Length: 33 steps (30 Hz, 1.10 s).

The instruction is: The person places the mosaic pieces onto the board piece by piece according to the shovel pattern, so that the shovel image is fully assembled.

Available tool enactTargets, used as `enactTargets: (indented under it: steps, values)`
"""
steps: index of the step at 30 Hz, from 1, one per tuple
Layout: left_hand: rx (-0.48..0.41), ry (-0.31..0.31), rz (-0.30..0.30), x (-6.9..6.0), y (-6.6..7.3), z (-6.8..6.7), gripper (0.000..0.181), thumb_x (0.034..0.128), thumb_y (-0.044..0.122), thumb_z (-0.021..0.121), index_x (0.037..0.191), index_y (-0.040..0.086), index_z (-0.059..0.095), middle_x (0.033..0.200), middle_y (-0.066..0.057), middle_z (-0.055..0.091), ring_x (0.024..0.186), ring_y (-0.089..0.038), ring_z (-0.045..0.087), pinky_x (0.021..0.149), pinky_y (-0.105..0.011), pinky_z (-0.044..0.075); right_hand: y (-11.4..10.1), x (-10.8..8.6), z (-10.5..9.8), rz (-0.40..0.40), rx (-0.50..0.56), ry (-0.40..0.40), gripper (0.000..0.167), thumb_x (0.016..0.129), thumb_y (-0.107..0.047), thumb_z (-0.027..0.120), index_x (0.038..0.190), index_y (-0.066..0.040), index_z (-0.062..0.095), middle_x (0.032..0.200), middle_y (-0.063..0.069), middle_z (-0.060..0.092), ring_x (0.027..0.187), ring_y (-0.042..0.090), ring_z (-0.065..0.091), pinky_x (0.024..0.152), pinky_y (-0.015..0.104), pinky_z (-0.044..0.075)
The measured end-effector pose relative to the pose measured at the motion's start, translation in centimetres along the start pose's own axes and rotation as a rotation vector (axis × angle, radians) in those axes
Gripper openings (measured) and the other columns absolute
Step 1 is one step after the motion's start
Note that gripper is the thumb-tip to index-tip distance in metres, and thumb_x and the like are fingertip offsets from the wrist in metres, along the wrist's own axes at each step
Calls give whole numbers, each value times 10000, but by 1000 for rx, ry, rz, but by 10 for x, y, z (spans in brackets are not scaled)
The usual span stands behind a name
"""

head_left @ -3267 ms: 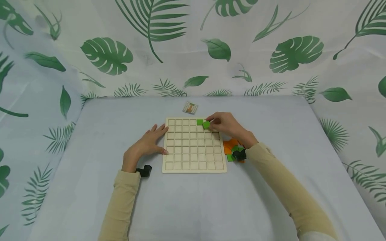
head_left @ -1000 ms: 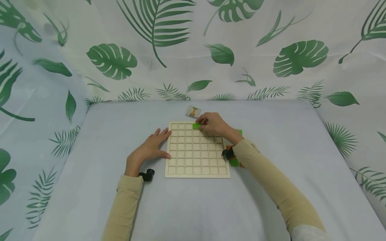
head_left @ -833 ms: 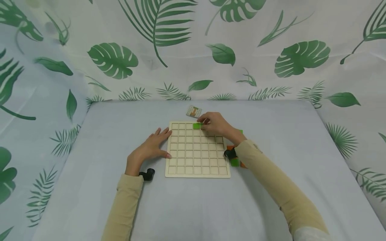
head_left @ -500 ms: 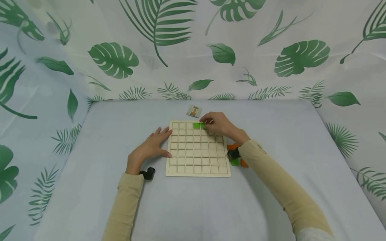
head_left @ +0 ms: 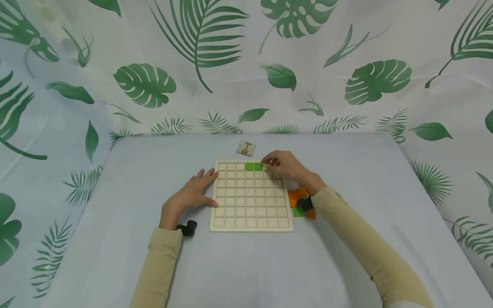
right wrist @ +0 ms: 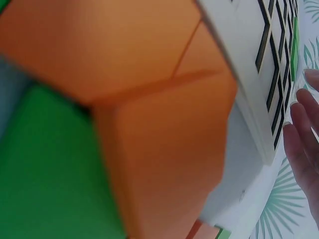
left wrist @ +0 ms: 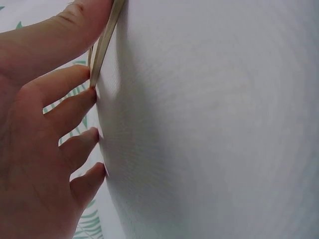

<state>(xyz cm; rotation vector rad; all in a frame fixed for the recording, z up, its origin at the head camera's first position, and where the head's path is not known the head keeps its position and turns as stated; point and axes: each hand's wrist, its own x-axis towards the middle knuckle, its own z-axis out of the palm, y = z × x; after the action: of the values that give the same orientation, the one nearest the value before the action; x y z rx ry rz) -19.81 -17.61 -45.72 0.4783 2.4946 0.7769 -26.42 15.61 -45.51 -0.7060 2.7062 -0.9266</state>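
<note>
A pale wooden grid board (head_left: pixel 250 211) lies flat on the table, with two green square tiles (head_left: pixel 254 166) side by side in its farthest row. My left hand (head_left: pixel 192 192) is spread at the board's left edge; thumb and fingertips touch the rim, as the left wrist view also shows around the board edge (left wrist: pixel 103 47). Over the board's far right corner is my right hand (head_left: pixel 286 166), its fingers loosely bent just right of the green tiles. Nothing shows between those fingers in the head view or the right wrist view, where the hand (right wrist: pixel 305 124) is partly cut off.
Orange pieces (head_left: pixel 294 197) and green pieces (head_left: pixel 298 212) lie in a loose pile right of the board, partly under my right wrist. Behind the board is a small patterned card (head_left: pixel 246 148). A leaf-print cloth (head_left: pixel 281 77) hangs at the back and sides.
The second green tile, earlier pinched in my right hand, lies in the far row beside the first. The right hand has let go and drawn slightly right. My left hand stays put.
</note>
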Motion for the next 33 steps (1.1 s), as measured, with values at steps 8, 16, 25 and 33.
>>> enactTargets:
  steps: [8, 16, 25, 33]
  values:
    - [-9, -5, -5, -2, -1, 4, 1031, 851, 218, 846, 1647, 64, 208, 1733, -136, 92, 1598, -393, -42, 1305, -565, 21, 8, -17, -6, 38, -26, 20, 254, 959, -74, 690, 1200, -14, 744, 1110, 142, 720, 916, 260, 626, 802, 409, 561]
    - [14, 5, -5, 1, -2, 5, 1023, 858, 229, 837, 1649, 72, 207, 1733, -136, 94, 1596, -400, -27, 1302, -574, 27, 24, -34, -18, 96, -66, 46, 273, 941, -78, 724, 1204, -7, 738, 1101, 142, 702, 899, 253, 609, 774, 369, 548]
    - [57, 11, -6, 2, 1, -1, 1010, 864, 239, 831, 1645, 60, 216, 1728, -156, 103, 1592, -416, -13, 1298, -590, 46, 35, -46, -30, 151, -83, 36, 301, 942, -115, 739, 1218, 5, 727, 1136, 175, 690, 889, 263, 604, 735, 340, 541]
    - [46, -4, -7, 3, 2, 2, 1010, 866, 233, 826, 1645, 54, 210, 1728, -163, 95, 1590, -423, -18, 1296, -594, 40, 44, -57, -33, 213, -87, 36, 307, 948, -127, 733, 1223, 10, 718, 1145, 182, 681, 912, 279, 585, 752, 332, 541]
